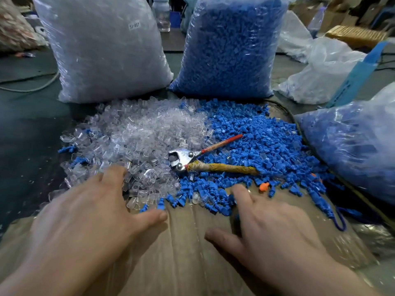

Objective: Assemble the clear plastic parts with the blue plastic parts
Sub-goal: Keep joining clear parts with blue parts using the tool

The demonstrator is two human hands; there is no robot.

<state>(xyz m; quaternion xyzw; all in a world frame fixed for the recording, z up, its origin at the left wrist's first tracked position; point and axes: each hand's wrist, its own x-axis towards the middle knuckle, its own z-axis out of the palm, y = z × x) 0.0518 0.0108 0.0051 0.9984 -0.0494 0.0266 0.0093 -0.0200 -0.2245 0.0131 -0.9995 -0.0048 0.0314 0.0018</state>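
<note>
At the clear parts (pixel 136 133), left hand (pixel 89 210) empty, fingers (pixel 113 171) spread; right hand (pixel 273 227) likewise at blue parts (pixel 256 135). We'd pinch one each.

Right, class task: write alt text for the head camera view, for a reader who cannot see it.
A left hand and right hand, both open, reach over cardboard toward piled clear plastic parts beside blue plastic parts. Pliers lie on the piles; full bags stand behind.

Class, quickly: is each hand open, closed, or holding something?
Left hand: open, fingers spread over the clear parts, holding nothing.
Right hand: open, at the blue parts edge, holding nothing.
</note>
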